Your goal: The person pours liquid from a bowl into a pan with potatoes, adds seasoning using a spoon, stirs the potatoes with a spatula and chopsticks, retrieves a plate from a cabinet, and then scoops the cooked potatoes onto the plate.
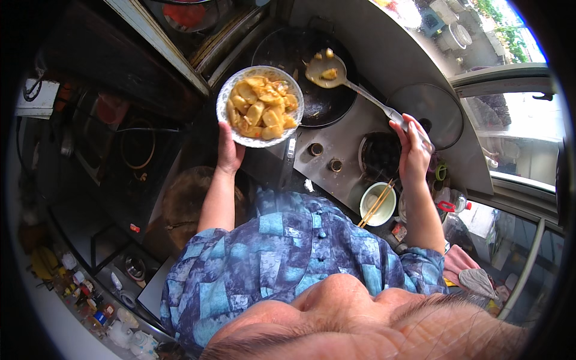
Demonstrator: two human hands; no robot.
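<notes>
My left hand (pixel 230 150) grips the near left rim of a white patterned bowl (pixel 220 110), which is filled with sliced, sauced food that looks like potato (pixel 263 110). In my right hand (pixel 413 148) is the handle of a metal cooking spoon (pixel 326 74). The spoon's bowl holds a few bits of the food and hangs over a black wok (pixel 330 110) on the gas stove. The patterned bowl is at the wok's left side, partly covering it from this view. Some scraps and an oily sheen show inside the wok.
The stove top (pixel 310 166) has two knobs and a second burner (pixel 380 155). A glass lid (pixel 425 117) leans at the right wall. Near my right forearm, a pale green bowl (pixel 378 202) carries wooden chopsticks (pixel 375 204). A round wooden board (pixel 184 198) lies at the left.
</notes>
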